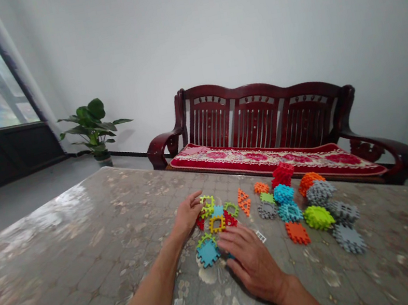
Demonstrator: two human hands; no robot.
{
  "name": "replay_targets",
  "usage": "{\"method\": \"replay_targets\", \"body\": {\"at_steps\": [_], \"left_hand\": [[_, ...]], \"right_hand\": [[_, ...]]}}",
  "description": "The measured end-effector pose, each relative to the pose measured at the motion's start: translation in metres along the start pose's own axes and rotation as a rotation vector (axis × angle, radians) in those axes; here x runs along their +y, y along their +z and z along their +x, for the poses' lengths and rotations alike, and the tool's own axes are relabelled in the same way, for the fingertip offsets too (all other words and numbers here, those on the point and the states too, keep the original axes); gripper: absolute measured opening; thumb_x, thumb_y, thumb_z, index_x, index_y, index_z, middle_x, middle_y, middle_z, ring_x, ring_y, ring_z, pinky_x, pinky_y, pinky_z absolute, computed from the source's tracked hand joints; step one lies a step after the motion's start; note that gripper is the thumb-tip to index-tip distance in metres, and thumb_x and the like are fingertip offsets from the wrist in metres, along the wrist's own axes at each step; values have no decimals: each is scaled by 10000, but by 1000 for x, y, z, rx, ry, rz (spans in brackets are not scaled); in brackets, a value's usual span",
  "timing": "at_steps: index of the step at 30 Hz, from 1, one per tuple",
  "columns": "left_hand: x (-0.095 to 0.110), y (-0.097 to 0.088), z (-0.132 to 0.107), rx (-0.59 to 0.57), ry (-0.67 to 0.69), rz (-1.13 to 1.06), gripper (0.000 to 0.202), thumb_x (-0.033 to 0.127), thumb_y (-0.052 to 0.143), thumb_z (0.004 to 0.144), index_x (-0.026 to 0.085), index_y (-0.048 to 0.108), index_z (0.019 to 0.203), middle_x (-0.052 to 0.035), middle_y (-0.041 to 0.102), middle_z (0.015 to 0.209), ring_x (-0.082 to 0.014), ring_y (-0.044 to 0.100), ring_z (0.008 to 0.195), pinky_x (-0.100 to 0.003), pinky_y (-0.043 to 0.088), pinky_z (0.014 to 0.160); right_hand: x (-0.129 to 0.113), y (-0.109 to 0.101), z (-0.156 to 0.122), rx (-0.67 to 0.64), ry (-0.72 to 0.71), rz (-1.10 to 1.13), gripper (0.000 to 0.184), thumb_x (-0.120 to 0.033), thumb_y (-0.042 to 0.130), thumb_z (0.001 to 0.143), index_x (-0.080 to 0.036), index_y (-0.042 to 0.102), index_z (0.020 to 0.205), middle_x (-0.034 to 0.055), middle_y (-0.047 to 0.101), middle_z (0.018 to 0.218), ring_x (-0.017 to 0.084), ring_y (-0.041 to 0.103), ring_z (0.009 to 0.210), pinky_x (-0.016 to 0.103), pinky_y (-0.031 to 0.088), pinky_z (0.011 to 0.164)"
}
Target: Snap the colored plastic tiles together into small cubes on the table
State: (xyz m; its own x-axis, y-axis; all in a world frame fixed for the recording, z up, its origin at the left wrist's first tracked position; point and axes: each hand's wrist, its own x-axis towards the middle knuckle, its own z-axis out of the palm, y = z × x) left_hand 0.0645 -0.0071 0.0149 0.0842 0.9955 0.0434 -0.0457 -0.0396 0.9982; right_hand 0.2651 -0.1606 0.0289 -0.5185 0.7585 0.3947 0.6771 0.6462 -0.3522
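Observation:
My left hand point(188, 215) lies at the left side of a loose group of plastic interlocking blocks, its fingers stretched out against a yellow-green window-frame block point(207, 202). Beneath that hand a red block point(200, 223) peeks out. Palm down, my right hand point(251, 260) hovers or rests by the group's near right side, with fingers apart. By its fingertips are a red block point(230, 219) and a yellow frame block point(217, 224). A blue square block point(208, 253) sits to its left. Something blue is partly hidden under the right hand.
Farther right stand stacks of blocks: red point(282, 174), blue point(289, 212), yellow-green point(318, 217) and grey point(348, 238). Orange triangles point(243, 202) lie nearer the middle. Beyond the patterned table point(88, 257) are a wooden bench point(256, 117) and a potted plant point(94, 124).

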Motion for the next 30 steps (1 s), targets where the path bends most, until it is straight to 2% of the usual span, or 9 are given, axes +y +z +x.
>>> {"method": "replay_targets", "body": {"at_steps": [4, 9, 14, 21, 25, 30], "left_hand": [[0, 2, 0, -17, 28, 12, 569, 207, 728, 653, 134, 636, 1210, -41, 737, 894, -182, 705, 835, -284, 561, 723], [-5, 5, 0, -27, 51, 0, 588, 213, 752, 634, 132, 649, 1207, -71, 747, 962, -198, 708, 877, -293, 564, 743], [-7, 9, -3, -36, 50, -49, 589, 227, 756, 628, 129, 648, 1199, -76, 747, 934, -204, 717, 872, -286, 564, 717], [4, 19, -12, -71, 15, -23, 583, 250, 775, 596, 126, 656, 1153, -27, 735, 808, -165, 696, 741, -239, 527, 621], [8, 23, -16, -87, -16, 5, 545, 263, 764, 614, 121, 658, 1130, 2, 707, 721, -150, 672, 646, -235, 509, 572], [6, 27, -17, -95, 2, 31, 532, 299, 760, 628, 118, 659, 1117, 29, 666, 646, -140, 646, 579, -236, 487, 551]], "right_hand": [[-15, -3, 6, -132, -8, 29, 476, -342, 560, 951, -344, 472, 1419, -25, 512, 1475, 242, 328, 1428, 504, 152, 1226], [-14, -2, 7, -139, 3, -13, 392, -352, 545, 964, -332, 538, 1355, -11, 566, 1421, 244, 358, 1410, 497, 182, 1219], [-6, 3, 6, -34, 24, -96, 323, -319, 543, 963, -275, 584, 1281, 11, 606, 1360, 237, 421, 1358, 497, 246, 1202], [8, 18, 1, 224, 75, -91, 279, -205, 514, 951, -272, 640, 1191, 21, 674, 1231, 214, 520, 1255, 466, 349, 1148], [18, 20, 0, 289, 164, -54, 300, -177, 482, 954, -251, 637, 1200, 39, 672, 1239, 210, 557, 1211, 442, 421, 1082], [21, 21, 0, 343, 264, 17, 313, -173, 502, 925, -254, 649, 1189, 47, 674, 1239, 215, 582, 1182, 435, 436, 1064]]}}
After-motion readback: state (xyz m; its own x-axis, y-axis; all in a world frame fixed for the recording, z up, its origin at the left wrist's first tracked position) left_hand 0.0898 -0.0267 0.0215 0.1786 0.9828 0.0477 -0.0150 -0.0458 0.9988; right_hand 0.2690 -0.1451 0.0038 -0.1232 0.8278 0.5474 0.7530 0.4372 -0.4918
